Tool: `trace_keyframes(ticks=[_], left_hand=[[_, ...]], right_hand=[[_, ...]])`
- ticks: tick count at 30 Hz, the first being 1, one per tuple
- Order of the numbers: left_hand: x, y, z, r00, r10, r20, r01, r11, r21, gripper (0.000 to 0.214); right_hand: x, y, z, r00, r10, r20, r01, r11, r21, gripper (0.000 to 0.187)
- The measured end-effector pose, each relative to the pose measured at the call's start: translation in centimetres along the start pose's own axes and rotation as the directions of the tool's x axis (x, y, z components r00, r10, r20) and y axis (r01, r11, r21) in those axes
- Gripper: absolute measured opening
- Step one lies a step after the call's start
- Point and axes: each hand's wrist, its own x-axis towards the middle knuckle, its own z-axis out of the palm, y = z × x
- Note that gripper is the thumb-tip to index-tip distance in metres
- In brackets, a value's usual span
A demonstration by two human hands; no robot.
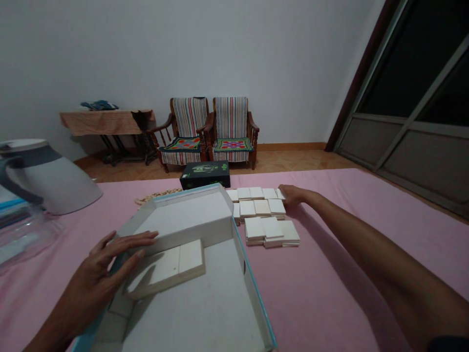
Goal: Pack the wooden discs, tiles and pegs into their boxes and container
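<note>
An open white box (194, 298) with a light-blue outer edge lies in front of me, its flap raised at the far side. Stacks of white square cards (174, 264) lie in a row inside it. My left hand (110, 274) rests over the box's left wall, fingers stretched out and thumb apart, near that row. Outside the box, to its right, more stacks of white square cards (271, 230) stand in several rows on the pink cloth. My right hand (291, 195) reaches to the right end of the farthest row, its fingers closed around a stack there, partly hidden.
A pink cloth (322, 283) covers the surface. Beyond the open box sit a black box (205, 173) and a beaded string (157, 196). At left stand a white-grey jug (62, 181) and a clear plastic container (25, 239). Two wooden chairs (232, 127) stand by the wall.
</note>
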Motion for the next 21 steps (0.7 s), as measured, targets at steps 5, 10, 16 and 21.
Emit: trace_keyframes(ticks=[5, 10, 16, 21], left_hand=[[0.1, 0.9, -0.2, 1.0, 0.004, -0.021, -0.004, 1.0, -0.015, 0.03], [0.1, 1.4, -0.2, 1.0, -0.003, -0.028, 0.002, 0.999, -0.038, 0.026], [0.0, 1.9, -0.3, 0.999, -0.002, -0.045, -0.001, 0.998, -0.058, 0.026], [-0.1, 2.0, -0.3, 0.999, 0.007, -0.048, -0.01, 0.998, -0.066, 0.024]], right_hand=[[-1.1, 0.0, 0.1, 1.0, 0.015, -0.024, -0.015, 1.0, 0.008, 0.051], [-3.3, 0.7, -0.9, 0.997, 0.066, -0.051, -0.066, 0.998, 0.003, 0.043], [-7.4, -3.9, -7.1, 0.993, -0.066, -0.1, 0.077, 0.99, 0.114, 0.029], [-11.9, -14.1, -10.9, 0.93, -0.359, -0.076, 0.367, 0.9, 0.234, 0.038]])
